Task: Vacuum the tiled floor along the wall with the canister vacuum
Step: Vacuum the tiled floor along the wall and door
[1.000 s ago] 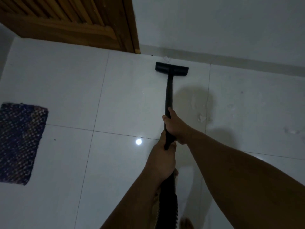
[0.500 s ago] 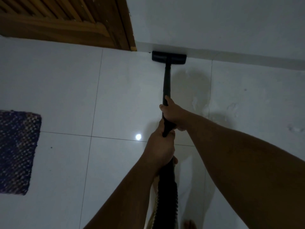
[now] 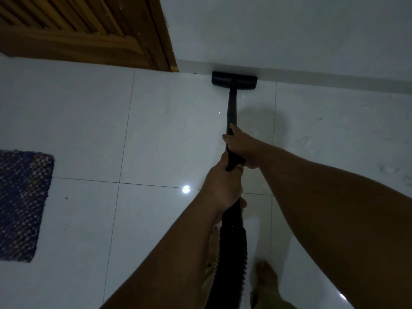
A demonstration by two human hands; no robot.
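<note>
black vacuum head (image 3: 234,80) touches skirting; both hands' fingers (image 3: 226,137) clench its slim wand (image 3: 231,108).

A: What can't be made out?

B: The canister is out of view; the ribbed hose (image 3: 231,259) runs off the bottom edge. The left hand (image 3: 223,188) and right hand (image 3: 242,144) hide part of the wand (image 3: 231,108).

A: Anything else?

B: The woven mat (image 3: 22,204) and wooden door (image 3: 84,30) are cut by the edges. Specks on the tiled floor (image 3: 89,130) are too faint to identify.

Both hands (image 3: 225,186) grip the wand (image 3: 231,108), nozzle (image 3: 234,80) against the wall (image 3: 289,30).
</note>
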